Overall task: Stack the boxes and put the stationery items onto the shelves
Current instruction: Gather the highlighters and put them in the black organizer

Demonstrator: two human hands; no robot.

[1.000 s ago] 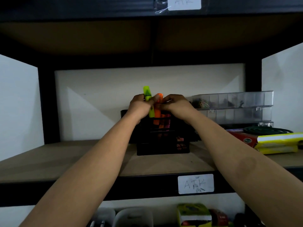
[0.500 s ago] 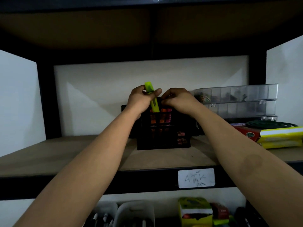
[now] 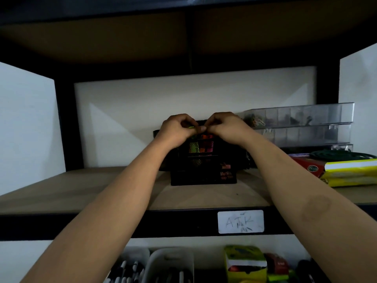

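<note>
Along the bottom edge of the frame, a lower shelf level is seen, with white bins of pens (image 3: 130, 270) at lower centre and a green and white carton (image 3: 245, 262) to their right. Above these, the dark front rail of the wooden shelf (image 3: 81, 193) is crossed by both forearms, and a white handwritten label (image 3: 240, 221) is fixed to it right of centre. At the centre of the frame a black mesh desk organizer (image 3: 204, 170) is set on the shelf board, and orange and pink highlighters (image 3: 206, 145) are visible through its mesh. Directly above its top rim the left hand (image 3: 176, 129) is curled around a green highlighter (image 3: 191, 127), of which only a thin bright sliver shows between the fingers. The right hand (image 3: 224, 126) is closed with its fingertips pinched against the left hand's; whether anything is held in it cannot be told. The highlighter is judged light, rigid and smooth plastic, so a fingertip pinch on the upper barrel is best suited, with the lower end left free to be guided into a compartment. Further back, at the right of the frame, yellow and red packets (image 3: 346, 170) and stacked clear compartment trays (image 3: 302, 123) are found against the white back wall.
</note>
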